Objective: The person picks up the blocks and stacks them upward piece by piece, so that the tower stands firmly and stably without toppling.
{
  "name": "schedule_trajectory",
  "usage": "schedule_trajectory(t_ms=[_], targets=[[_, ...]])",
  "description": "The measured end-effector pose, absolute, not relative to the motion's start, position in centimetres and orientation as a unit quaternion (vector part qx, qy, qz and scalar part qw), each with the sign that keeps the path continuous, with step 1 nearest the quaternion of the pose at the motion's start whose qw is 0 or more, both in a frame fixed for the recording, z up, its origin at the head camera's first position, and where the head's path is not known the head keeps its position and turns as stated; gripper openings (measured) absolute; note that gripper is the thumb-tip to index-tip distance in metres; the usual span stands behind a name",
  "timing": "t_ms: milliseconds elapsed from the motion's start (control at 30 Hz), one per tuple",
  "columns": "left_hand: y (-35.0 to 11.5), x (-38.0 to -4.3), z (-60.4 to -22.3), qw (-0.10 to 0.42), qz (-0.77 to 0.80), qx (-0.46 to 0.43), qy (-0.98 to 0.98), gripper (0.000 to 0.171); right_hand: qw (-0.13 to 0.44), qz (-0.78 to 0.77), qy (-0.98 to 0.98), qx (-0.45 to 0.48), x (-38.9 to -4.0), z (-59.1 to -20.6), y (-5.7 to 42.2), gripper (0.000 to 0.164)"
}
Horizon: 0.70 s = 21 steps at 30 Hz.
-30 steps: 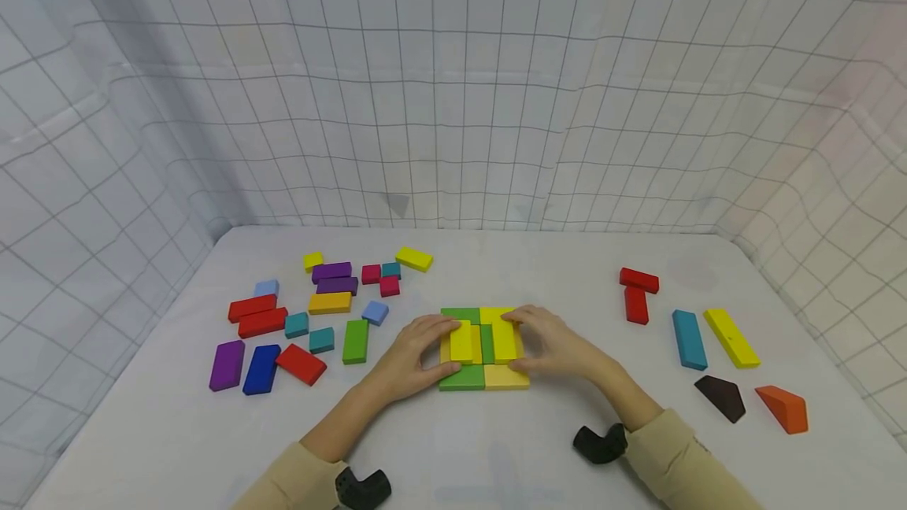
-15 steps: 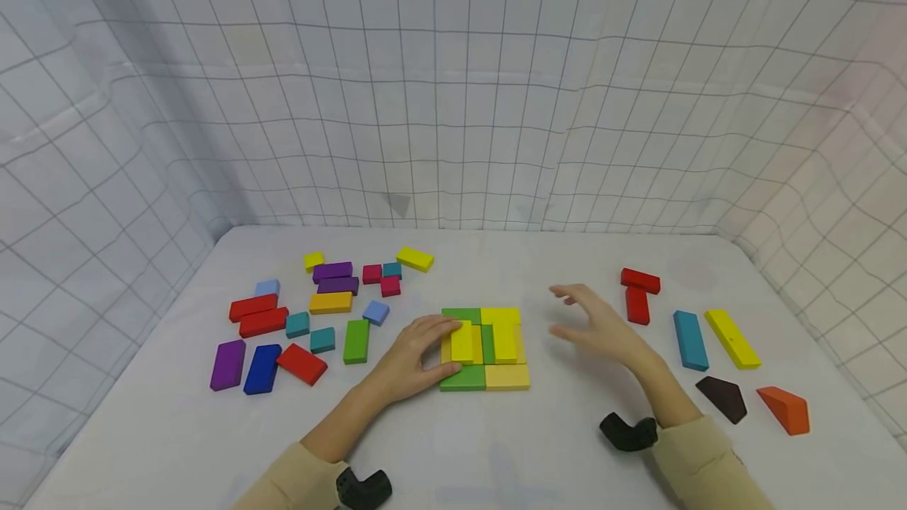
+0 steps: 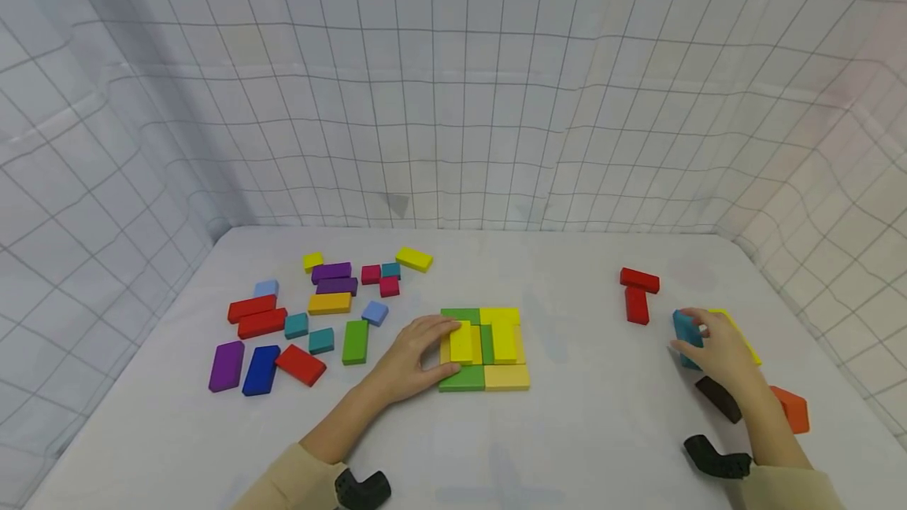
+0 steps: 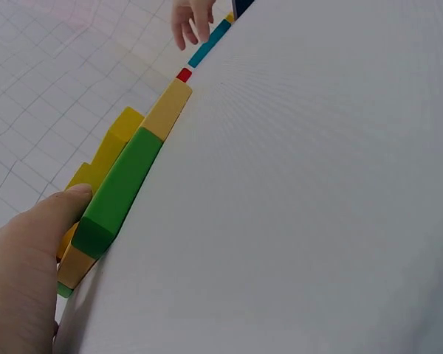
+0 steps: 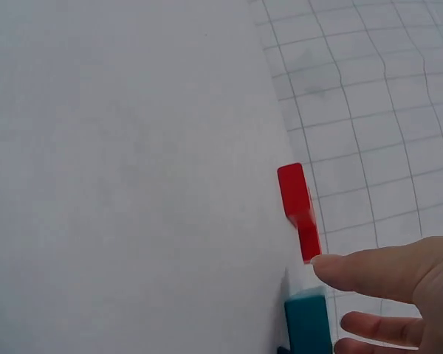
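A flat layer of green and yellow blocks lies mid-table, with a yellow block (image 3: 461, 343) and a second bright yellow block (image 3: 505, 343) on top. My left hand (image 3: 416, 359) pinches the left yellow block, index finger at its far end and thumb at its near end. In the left wrist view the thumb (image 4: 74, 193) touches that stack beside a green block (image 4: 125, 188). My right hand (image 3: 723, 349) hovers over a teal block (image 3: 686, 330) at the right, fingers and thumb spread. In the right wrist view the teal block (image 5: 308, 324) shows below the thumb (image 5: 347, 271), apart from it.
Two red blocks (image 3: 638, 305) lie behind the teal one. A yellow block (image 3: 744, 341), a dark brown block (image 3: 719, 397) and an orange block (image 3: 792, 412) sit around the right forearm. Many coloured blocks, such as a red one (image 3: 301, 365), spread over the left side.
My right hand has let go of the right yellow block on the stack and moved right to above the teal block. The left hand has stayed in place.
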<state>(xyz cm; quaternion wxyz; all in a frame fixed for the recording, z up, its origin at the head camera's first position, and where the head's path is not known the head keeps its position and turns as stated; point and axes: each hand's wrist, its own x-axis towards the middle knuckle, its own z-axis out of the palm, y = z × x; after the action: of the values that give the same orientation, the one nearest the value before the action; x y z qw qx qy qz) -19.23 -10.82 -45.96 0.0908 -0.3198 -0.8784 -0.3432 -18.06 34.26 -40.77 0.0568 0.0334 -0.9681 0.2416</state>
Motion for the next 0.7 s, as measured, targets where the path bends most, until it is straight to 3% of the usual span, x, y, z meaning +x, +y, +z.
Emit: schedule_trajectory(t_ms=[267, 700], targets=[[-10.8, -19.3, -46.0, 0.085, -0.343, -0.314, -0.881, 0.057, 0.016, 0.231, -0.973, -0.004, -17.0, -41.6, 35.5, 0.064], [-10.9, -19.3, -46.1, 0.085, -0.344, -0.316, -0.880, 0.057, -0.005, 0.257, -0.966, -0.015, -16.6, -41.4, 36.0, 0.054]])
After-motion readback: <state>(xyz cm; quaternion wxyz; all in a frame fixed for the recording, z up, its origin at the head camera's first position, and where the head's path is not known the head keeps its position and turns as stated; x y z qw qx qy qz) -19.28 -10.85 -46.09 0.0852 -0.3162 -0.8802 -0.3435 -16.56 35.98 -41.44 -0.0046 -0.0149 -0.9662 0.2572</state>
